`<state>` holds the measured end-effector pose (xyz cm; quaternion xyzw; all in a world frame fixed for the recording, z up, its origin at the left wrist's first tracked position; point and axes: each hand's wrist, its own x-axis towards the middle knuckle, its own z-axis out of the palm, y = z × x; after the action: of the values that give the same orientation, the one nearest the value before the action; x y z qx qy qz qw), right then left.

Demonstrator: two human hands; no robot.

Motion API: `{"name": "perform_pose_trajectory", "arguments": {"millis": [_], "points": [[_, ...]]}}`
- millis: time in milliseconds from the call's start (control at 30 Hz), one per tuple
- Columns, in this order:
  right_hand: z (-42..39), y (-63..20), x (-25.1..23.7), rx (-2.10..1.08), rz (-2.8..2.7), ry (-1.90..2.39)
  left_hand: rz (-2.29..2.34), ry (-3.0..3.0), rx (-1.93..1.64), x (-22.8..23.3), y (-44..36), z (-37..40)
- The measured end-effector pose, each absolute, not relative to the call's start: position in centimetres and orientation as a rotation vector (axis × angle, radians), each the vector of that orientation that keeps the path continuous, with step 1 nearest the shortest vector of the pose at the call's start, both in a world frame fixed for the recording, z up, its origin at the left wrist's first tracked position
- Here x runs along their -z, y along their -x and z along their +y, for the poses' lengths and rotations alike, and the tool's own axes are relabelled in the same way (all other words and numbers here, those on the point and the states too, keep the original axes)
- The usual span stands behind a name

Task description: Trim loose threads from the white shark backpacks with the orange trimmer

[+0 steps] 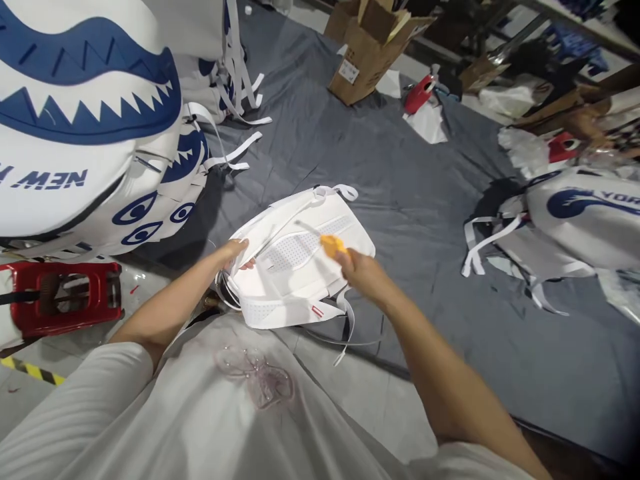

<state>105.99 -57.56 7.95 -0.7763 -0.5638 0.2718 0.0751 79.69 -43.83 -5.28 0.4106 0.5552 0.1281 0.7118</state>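
At the near edge of the grey floor sheet, just in front of my lap: one white backpack, back panel up, long axis running from near left to far right. My left hand pinches its left rim, fingers curled over the edge. My right hand — closed on a yellow-handled tool — rests on the right side, blurred. Open sheet lies beyond; loose straps trail toward me.

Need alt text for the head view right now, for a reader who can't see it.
A person's left hand grips the edge of a white backpack over a grey floor sheet, while the right hand holds a small yellow tool against it. Shark-print bags are piled at left.
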Motion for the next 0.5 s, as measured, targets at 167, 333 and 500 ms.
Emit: {"name": "perform_pose_trajectory", "arguments": {"millis": [167, 333, 500], "points": [[-58.0, -105.8, -9.2, -0.721, -1.724, 2.400, 1.227, -0.951, -0.275, 5.4, -79.8, -43.8], [-58.8, -104.5, -10.3, -0.862, -1.757, 2.454, 1.213, -1.011, -0.275, 4.9, -79.9, -44.0], [-60.2, -105.1, -11.0, -1.263, -1.730, 2.399, 1.216, -1.099, -0.347, 4.7, -80.1, -44.7]]}}
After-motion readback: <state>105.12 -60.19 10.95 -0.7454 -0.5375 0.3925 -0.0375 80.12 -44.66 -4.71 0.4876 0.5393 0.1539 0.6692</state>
